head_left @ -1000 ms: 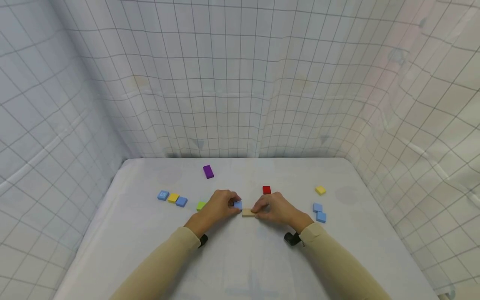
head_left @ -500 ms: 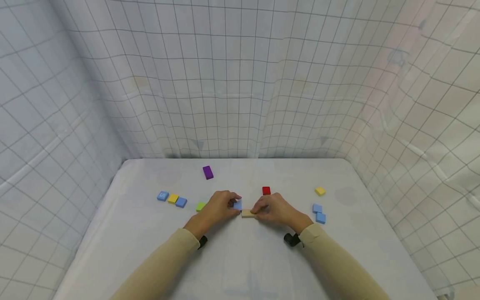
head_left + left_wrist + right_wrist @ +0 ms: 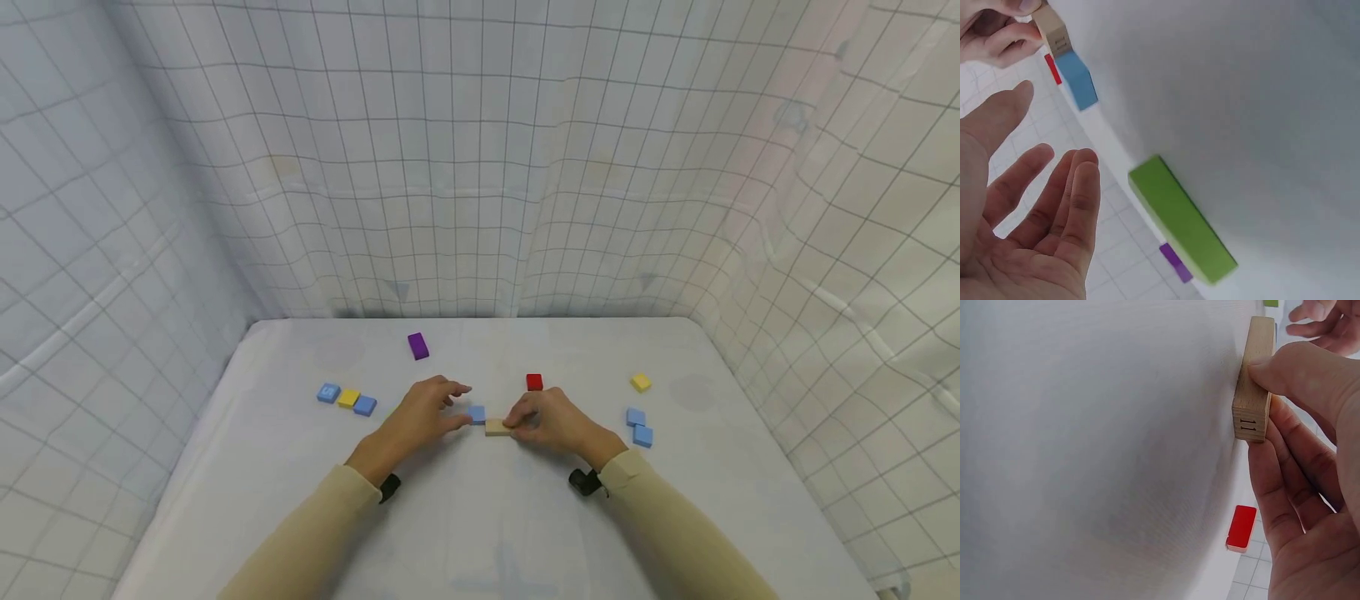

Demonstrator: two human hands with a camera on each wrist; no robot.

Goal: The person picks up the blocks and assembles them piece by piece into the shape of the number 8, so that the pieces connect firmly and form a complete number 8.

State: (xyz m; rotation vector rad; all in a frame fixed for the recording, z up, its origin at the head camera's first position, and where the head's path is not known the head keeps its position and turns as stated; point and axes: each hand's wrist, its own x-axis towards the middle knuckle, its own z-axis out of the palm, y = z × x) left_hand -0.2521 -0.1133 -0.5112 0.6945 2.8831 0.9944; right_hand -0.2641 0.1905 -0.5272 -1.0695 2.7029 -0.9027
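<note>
My right hand (image 3: 558, 422) pinches a pale wooden block (image 3: 495, 428) between thumb and fingers on the white table; the right wrist view shows two dark marks on the end of the wooden block (image 3: 1260, 344). Touching its other end is a blue block (image 3: 477, 414), as the left wrist view shows. My left hand (image 3: 414, 421) is spread just left of the blue block, thumb apart from the fingers, holding nothing. A long green block (image 3: 1182, 219) lies near it in the left wrist view; in the head view the hand hides it.
Behind the right hand sits a red block (image 3: 534, 382). A purple block (image 3: 418, 346) lies farther back. To the left are blue, yellow (image 3: 348, 398) and blue blocks in a row; to the right, two blue blocks (image 3: 642, 436) and a yellow one (image 3: 641, 382). White gridded curtains surround the table.
My left hand has let go of the blue block and drawn back to the left, its fingers spreading and now covering the green block. The right hand keeps its grip on the wooden block.
</note>
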